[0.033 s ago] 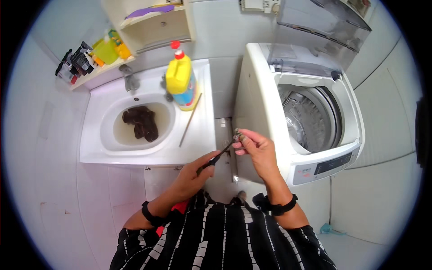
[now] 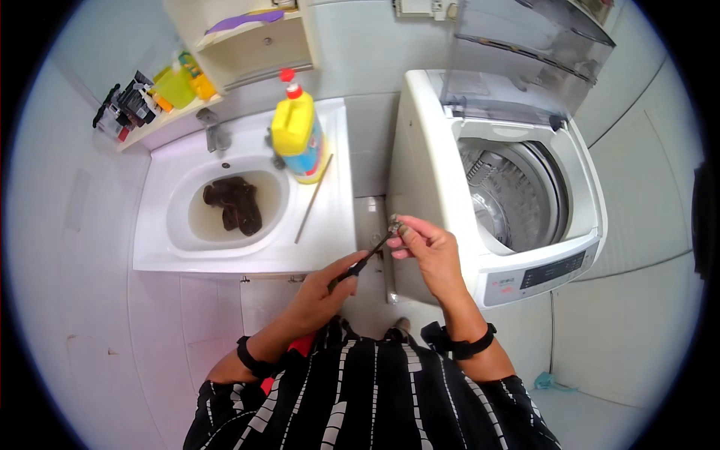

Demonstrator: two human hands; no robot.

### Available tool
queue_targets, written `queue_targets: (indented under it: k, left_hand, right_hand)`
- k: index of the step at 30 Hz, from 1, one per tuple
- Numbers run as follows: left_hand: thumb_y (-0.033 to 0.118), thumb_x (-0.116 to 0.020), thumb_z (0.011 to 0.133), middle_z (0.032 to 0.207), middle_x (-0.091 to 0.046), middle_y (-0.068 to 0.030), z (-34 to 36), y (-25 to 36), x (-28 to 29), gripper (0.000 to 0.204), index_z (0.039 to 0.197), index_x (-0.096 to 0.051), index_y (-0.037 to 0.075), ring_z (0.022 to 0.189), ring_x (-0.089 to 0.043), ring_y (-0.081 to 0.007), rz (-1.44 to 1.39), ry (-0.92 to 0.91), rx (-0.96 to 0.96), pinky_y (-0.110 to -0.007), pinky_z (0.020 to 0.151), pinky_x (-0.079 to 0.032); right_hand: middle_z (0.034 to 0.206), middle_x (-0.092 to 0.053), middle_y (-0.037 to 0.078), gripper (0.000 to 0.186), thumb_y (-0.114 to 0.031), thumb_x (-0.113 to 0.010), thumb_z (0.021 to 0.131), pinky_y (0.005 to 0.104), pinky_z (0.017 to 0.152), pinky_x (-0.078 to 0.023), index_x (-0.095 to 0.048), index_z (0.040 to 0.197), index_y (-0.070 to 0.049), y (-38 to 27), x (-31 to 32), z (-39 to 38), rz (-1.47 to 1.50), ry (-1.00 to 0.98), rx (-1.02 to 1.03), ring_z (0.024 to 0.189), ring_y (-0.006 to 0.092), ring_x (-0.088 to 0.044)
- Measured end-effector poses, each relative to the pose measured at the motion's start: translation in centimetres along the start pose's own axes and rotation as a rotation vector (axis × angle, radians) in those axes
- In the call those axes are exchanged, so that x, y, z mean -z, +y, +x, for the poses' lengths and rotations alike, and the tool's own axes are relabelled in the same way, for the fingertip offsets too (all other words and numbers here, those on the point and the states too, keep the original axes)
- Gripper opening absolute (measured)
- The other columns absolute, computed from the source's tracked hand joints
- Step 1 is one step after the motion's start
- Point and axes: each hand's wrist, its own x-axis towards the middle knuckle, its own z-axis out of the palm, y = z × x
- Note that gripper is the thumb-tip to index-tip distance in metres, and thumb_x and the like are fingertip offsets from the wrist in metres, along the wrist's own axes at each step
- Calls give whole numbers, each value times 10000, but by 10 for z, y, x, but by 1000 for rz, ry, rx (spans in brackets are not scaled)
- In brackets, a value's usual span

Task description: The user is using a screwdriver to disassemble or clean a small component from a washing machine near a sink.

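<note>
My left hand [image 2: 321, 296] is closed around the black handle of a thin-shafted screwdriver [image 2: 375, 250], between the sink and the washing machine. The shaft slants up and to the right toward my right hand [image 2: 433, 259]. There the thumb and fingertips pinch a small, shiny metal piece [image 2: 394, 224] at the screwdriver's tip. Its exact kind is too small to tell, and the fingers partly cover it. Both hands are held in front of my body, above the floor.
To the left, a white sink [image 2: 161, 259] holds murky water and a dark cloth [image 2: 238, 205]. On its rim are a yellow pump bottle [image 2: 298, 139] and a thin stick [image 2: 313, 199]. At right, a top-loading washing machine [image 2: 429, 172] has its lid [image 2: 525, 60] up.
The sink, bottle and washing machine sit slightly further left in view. Both hands keep the same hold and nearly the same place.
</note>
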Motion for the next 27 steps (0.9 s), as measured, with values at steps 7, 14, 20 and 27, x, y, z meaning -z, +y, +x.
queue_targets:
  k: [7, 14, 20, 27]
  left_hand:
    - [94, -473, 918, 775, -532, 7, -6, 19, -69, 440, 1356, -429, 112, 580, -406, -38, 53, 44, -15, -171, 530, -361]
    - [92, -475, 919, 781, -534, 6, -9, 34, -101, 462, 1374, -398, 112, 569, -398, -35, 24, 36, -14, -169, 519, -353]
    - [98, -477, 922, 783, -528, 15, -3, 43, -100, 470, 1383, -386, 117, 587, -402, -32, 24, 17, -60, -165, 539, -356]
    - [99, -495, 915, 909, -567, -35, 18, 49, -87, 448, 1354, -414, 69, 708, -483, -67, 64, 10, -170, -213, 666, -414]
  right_hand:
    - [892, -643, 90, 282, -141, -518, 933, 250, 692, -534, -589, 1136, 41, -10, 53, -37, -6, -11, 12, 813, 147, -635]
    - [875, -638, 81, 264, -149, -543, 924, 254, 683, -539, -611, 1107, 28, -28, 80, -50, 57, -37, 24, 799, 139, -635]
    - [922, -639, 78, 280, -167, -573, 909, 247, 675, -544, -607, 1105, 30, -42, 79, -46, 155, -22, -39, 807, 136, -633]
    - [937, -635, 61, 305, -182, -587, 899, 233, 652, -546, -586, 1125, 23, -53, 77, -30, 242, -51, -111, 822, 111, -615]
